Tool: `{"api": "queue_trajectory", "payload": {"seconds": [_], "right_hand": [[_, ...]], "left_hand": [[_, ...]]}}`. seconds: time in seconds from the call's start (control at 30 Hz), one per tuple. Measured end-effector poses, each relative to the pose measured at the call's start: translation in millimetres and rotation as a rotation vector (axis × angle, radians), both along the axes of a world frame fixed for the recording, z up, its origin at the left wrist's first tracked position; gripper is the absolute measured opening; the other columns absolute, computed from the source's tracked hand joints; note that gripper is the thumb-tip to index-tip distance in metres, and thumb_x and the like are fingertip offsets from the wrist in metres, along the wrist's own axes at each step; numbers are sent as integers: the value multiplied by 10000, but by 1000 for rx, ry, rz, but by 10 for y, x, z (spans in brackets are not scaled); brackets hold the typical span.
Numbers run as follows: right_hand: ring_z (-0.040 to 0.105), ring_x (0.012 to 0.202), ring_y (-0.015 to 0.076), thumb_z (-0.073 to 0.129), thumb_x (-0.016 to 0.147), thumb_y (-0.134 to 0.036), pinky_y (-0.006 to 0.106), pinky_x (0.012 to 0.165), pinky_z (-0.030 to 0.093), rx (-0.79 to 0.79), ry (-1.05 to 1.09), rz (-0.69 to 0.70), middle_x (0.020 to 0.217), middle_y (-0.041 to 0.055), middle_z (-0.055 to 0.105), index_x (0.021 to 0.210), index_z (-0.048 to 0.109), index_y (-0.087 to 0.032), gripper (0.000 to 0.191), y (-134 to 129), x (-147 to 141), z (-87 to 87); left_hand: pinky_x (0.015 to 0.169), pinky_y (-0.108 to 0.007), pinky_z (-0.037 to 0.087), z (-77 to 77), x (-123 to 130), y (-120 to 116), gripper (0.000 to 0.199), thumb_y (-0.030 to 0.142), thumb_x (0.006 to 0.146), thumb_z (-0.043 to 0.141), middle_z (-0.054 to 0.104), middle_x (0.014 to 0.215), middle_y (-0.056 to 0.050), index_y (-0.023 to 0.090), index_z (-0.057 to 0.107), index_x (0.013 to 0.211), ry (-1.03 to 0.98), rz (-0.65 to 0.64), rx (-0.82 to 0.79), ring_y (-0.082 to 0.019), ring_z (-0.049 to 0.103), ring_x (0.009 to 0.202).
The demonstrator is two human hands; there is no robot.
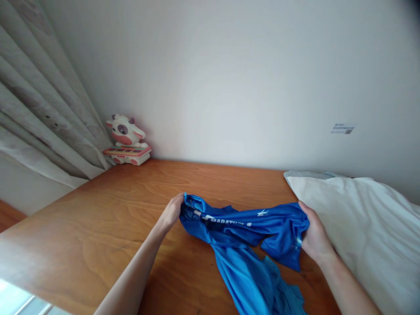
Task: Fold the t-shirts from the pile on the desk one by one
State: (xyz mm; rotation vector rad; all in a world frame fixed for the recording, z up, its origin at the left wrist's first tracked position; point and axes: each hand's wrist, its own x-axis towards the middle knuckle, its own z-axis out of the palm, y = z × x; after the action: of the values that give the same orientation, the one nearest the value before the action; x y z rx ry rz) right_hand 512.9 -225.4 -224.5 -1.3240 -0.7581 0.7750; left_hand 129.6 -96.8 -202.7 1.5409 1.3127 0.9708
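A blue garment with white lettering and a white star-like mark is stretched between both hands. Its upper part is dark blue and bunched, while a lighter blue part hangs toward the near edge of the view. My left hand is closed on the garment's left end, by an opening in the cloth. On the other side, my right hand grips the bunched right end, its fingers partly hidden behind the fabric. A loose dark blue flap hangs just left of my right hand.
Under the garment is a brown wooden surface. A white pillow or cover lies at the right. A cow-shaped toy keyboard stands at the back left beside a curtain. A pale wall rises behind.
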Motion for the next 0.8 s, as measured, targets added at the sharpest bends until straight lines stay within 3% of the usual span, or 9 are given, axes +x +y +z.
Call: {"api": "queue_trajectory", "payload": {"seconds": [0.1, 0.2, 0.3, 0.43, 0.53, 0.6, 0.7, 0.8], "right_hand": [[738, 703, 263, 789, 696, -500, 354, 638, 593, -172, 171, 39, 693, 22, 749, 772, 710, -227, 295, 17, -33, -59], [682, 608, 175, 869, 566, -354, 253, 554, 540, -187, 220, 38, 669, -38, 718, 747, 656, -234, 303, 19, -59, -97], [665, 609, 148, 882, 501, -264, 230, 550, 528, -109, 281, 24, 694, -75, 697, 765, 576, -260, 405, -6, -52, -26], [698, 723, 180, 846, 518, -233, 289, 687, 576, 137, 317, 25, 651, -98, 608, 788, 534, -292, 417, -69, 28, 120], [716, 846, 220, 796, 565, -264, 349, 807, 574, 111, 172, 28, 709, -64, 658, 785, 573, -290, 314, -73, 123, 84], [707, 996, 261, 752, 592, -305, 396, 919, 545, 33, -19, 2, 880, -9, 745, 839, 640, -282, 272, -44, 172, -7], [675, 1120, 307, 703, 645, -412, 448, 1030, 486, -58, -351, 4, 1053, 57, 772, 926, 720, -260, 319, 2, 177, -140], [681, 1139, 340, 721, 702, -550, 471, 1019, 500, -190, -615, 46, 1130, 88, 773, 1051, 742, -255, 458, 6, 103, -193]], "left_hand": [[1003, -432, 450, -40, 37, -52, 350, 370, 856, 436, 746, 1052, -87, 214, 721, 985, 313, -82, 251, -306, 642, 1060], [1068, -419, 423, -58, 124, -129, 421, 446, 880, 513, 715, 1249, -110, 214, 690, 1183, 415, -176, 321, -315, 620, 1192], [940, -367, 489, -61, 197, -154, 374, 506, 817, 655, 756, 1071, -95, 209, 722, 1033, 413, -186, 283, -300, 684, 1016], [739, -282, 492, -53, 132, -30, 377, 560, 885, 533, 692, 795, -17, 208, 661, 839, 35, 10, 218, -215, 650, 796], [677, -267, 478, -75, -27, 110, 320, 495, 855, 465, 653, 735, 3, 213, 605, 796, -113, 216, 160, -201, 619, 754], [667, -275, 470, -105, -118, 167, 214, 404, 795, 480, 632, 689, 7, 222, 578, 738, -41, 269, 150, -205, 606, 730], [790, -301, 490, -147, -143, 156, 152, 282, 759, 498, 725, 841, -17, 226, 626, 821, 184, 201, 168, -226, 664, 861], [892, -332, 489, -158, -53, 64, 238, 335, 864, 484, 767, 1034, -50, 227, 645, 1002, 399, 63, 179, -253, 702, 1015]]}}
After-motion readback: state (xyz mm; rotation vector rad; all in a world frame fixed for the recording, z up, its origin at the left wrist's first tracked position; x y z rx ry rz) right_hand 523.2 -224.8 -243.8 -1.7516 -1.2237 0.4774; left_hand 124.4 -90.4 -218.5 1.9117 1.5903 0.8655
